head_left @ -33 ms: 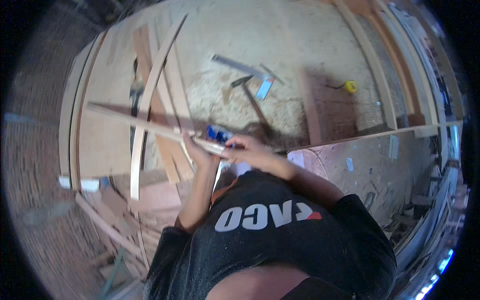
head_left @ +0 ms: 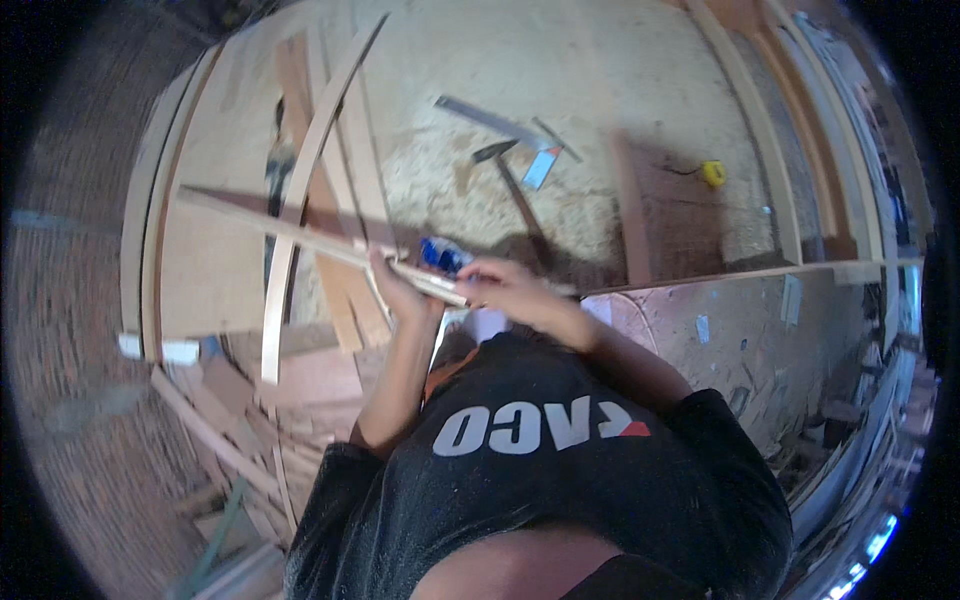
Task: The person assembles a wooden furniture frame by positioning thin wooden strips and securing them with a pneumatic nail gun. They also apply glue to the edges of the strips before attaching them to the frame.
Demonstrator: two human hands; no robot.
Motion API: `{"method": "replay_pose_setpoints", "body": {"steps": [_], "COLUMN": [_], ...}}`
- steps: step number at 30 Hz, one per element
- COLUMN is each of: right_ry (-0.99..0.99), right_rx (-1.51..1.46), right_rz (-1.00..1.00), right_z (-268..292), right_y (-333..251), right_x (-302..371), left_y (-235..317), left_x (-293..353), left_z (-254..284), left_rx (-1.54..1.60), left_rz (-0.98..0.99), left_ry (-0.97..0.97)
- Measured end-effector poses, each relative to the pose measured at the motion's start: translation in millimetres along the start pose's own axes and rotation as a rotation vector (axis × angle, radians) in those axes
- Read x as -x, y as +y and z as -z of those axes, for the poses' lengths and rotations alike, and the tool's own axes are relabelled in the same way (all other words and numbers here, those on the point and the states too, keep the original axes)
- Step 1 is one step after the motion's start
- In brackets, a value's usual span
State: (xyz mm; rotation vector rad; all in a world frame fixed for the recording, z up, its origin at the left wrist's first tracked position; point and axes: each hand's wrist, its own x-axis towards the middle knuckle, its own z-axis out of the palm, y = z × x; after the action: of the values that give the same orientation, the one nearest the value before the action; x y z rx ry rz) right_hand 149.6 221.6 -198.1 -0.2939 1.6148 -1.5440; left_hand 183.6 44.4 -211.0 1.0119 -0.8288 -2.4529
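A long thin wooden strip [head_left: 335, 246] slants across from the far left toward my body. My left hand [head_left: 406, 292] is wrapped round it near its close end, with the thumb along the side. At that end, the bent fingers of my right hand [head_left: 512, 296] press together against the strip; whether they pinch something small there is hidden. Just behind the hands lies a crumpled blue packet [head_left: 440, 254]. A second long strip [head_left: 292, 225] passes beneath the held one and juts over the table's near edge.
On the dusty worktable [head_left: 600, 60] lie a hammer [head_left: 522, 200], a try square [head_left: 541, 165] with a blue handle, and a yellow tape measure [head_left: 712, 173]. Flat boards [head_left: 325, 195] and a dark tool [head_left: 279, 165] are at left. Wood offcuts [head_left: 225, 430] pile up below the left edge.
The whole view has shifted a little, so the table and tools appear slightly higher and farther right. Both hands stay at the close end of the strip.
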Motion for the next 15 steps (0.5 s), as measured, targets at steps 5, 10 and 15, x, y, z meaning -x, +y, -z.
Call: {"method": "replay_pose_setpoints", "body": {"steps": [5,10,15], "right_ry": [0.370,0.305,0.370], "right_rx": [0.405,0.642,1.047], "right_rz": [0.077,0.122,0.237], "right_z": [56,42,-5], "right_y": [9,39,51], "right_x": [-11,-43,-84], "left_y": [20,38,42], "left_x": [-4,2,-12], "left_z": [7,-5,11], "left_rx": [0.125,0.131,0.149], "left_rz": [-0.035,-0.018,-0.002], "left_ry": [0.185,0.211,0.143]}}
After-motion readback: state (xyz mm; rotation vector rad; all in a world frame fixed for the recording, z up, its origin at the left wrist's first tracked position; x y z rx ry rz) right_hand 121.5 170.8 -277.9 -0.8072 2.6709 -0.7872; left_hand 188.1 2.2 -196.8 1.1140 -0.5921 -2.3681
